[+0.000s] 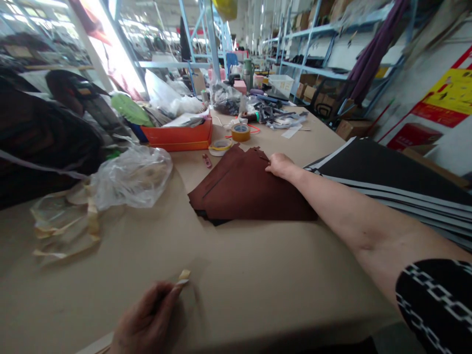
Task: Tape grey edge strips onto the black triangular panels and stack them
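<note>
My left hand [147,314] is closed low over the near side of the table, thumb and finger pinching a small pale-yellow strip [184,276], perhaps tape. My right hand [280,166] reaches far forward, its fingers closed at the upper right edge of a brown sheet [250,189] of leather or cloth. That sheet lies on top of a small pile, with dark edges showing beneath its lower left corner. A short dark line shows by the right fingertips; I cannot tell what it is.
Beyond the pile lie two tape rolls [240,132], a small pink tool [207,161] and an orange box [177,135]. Clear plastic bags [132,174] and tangled yellowish strips [66,236] are at left. Black sheets with grey edges [398,172] are stacked at right.
</note>
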Tool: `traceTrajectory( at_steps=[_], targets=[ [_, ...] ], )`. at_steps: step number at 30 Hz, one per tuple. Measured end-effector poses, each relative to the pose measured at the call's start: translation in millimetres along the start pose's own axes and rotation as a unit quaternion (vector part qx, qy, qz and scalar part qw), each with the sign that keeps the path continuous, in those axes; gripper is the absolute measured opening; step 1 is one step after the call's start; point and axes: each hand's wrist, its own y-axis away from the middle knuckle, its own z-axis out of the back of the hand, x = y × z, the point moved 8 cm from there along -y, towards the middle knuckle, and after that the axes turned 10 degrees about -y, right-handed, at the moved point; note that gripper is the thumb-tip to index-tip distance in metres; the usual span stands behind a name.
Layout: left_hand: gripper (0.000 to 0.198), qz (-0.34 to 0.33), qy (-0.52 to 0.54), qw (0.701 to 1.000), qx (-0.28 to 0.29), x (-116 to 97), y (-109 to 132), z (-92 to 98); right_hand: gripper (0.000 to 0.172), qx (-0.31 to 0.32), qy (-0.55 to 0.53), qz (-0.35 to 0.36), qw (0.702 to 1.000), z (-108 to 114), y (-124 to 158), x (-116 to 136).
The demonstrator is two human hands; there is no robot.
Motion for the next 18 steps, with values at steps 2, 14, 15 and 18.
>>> traceTrajectory(
  at_steps=[2,14,15,18],
  targets=[
    [0.036,-0.002,-0.003,1.0,0.0,-4,1,0.9,0.031,0.002,-0.003,0.001,1.0,-1,0,-1],
    [0.025,-0.005,0.018,1.0,0.006,-10,1,0.7,0.024,-0.101,-0.135,0.198,0.966,57,55,71],
    [0.025,0.0,0.024,1.0,0.012,-8,1,-0.2,0.024,-0.11,-0.167,0.232,0.952,65,71,80],
    [0.026,0.041,0.078,0.995,0.036,4,-4,-0.5,0.022,-0.084,-0.292,0.308,0.901,78,127,86]
  ],
)
